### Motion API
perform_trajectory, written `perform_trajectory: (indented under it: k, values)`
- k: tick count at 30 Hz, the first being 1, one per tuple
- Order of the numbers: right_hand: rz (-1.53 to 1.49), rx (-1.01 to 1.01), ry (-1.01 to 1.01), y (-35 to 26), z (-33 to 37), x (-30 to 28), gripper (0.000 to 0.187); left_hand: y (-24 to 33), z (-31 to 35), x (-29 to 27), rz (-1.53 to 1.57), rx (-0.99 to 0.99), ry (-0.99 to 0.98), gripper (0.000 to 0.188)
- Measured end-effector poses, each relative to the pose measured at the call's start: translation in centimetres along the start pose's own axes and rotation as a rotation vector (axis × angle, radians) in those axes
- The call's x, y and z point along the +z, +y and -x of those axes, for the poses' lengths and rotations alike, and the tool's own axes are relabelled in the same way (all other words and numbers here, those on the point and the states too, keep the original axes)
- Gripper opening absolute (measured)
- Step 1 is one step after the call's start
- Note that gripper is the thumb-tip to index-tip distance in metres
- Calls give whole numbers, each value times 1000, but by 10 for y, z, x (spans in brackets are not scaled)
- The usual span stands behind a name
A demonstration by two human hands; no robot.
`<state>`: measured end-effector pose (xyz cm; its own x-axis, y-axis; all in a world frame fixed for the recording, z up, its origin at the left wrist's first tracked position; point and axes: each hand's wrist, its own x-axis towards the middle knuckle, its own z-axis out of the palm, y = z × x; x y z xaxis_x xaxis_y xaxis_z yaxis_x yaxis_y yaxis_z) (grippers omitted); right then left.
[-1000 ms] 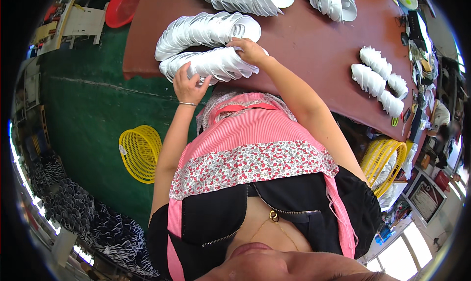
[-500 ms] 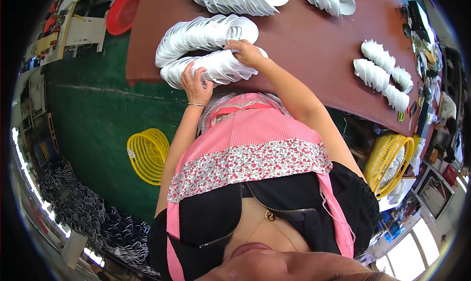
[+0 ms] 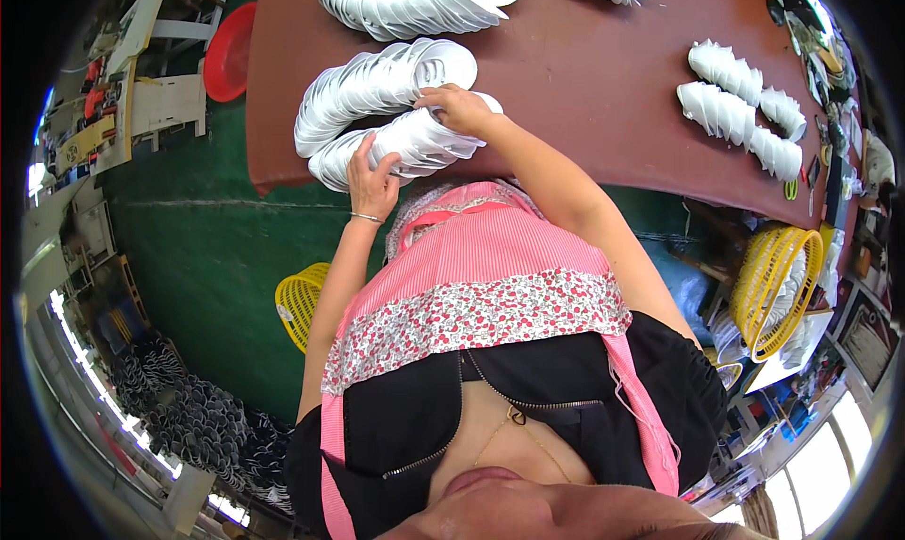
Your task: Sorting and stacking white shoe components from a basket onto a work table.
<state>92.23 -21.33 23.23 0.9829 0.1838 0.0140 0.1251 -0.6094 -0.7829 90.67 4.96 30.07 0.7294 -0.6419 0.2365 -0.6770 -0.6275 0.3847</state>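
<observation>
In the head view, the near row of nested white curved pieces [image 3: 419, 139] lies along the close edge of the brown tabletop [image 3: 575, 88], in front of the person's pink apron [image 3: 481, 243]. The left hand [image 3: 373, 184] rests against its near side, with thumb and fingers spread apart. The right hand [image 3: 459, 111] is at the row's right end, fingers bent over the last pieces; whether they pinch any of them cannot be told. Just beyond lies the far row of similar pieces [image 3: 372, 88], close beside the near one at the left; whether the two join there is unclear.

Further back is a large white row [image 3: 410, 8], cut off by the upper edge of the view, and well to the right sit smaller white stacks [image 3: 718, 113]. A red basin [image 3: 228, 55] stands off the left edge.

The pieces look light and thin, probably flexible yet firm enough to keep their curve, and not fragile. Loosely nested, they would likely slide or fan apart if held at one spot, so the row seems best taken at both ends, with gentle inward pressure from cupped palms.
</observation>
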Motion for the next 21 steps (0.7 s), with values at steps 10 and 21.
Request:
perform_trajectory:
  k: [10,21]
  values:
    - [33,-16,-32,0,-3,-2,39,13,-14,-16,-38,33,-1,25]
    - [1,-59,-63,16,-6,1,53,38,-17,23,-126,-264,113,32]
